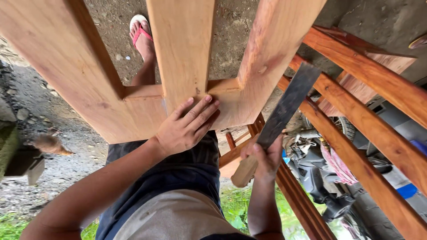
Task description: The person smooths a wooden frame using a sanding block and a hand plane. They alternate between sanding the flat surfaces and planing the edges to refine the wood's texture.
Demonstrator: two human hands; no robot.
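My left hand lies flat, fingers spread, on the bottom rail of a light wooden frame, right below its middle upright. My right hand grips the pale wooden handle of a broad flat metal chisel. The dark blade points up and away, beside the frame's right upright, and is not touching the wood.
Reddish wooden rails run diagonally at the right, over a parked motorcycle with a pink cloth. My foot in a pink sandal stands on the dirt floor beyond the frame. Gravel and grass lie at the left and bottom.
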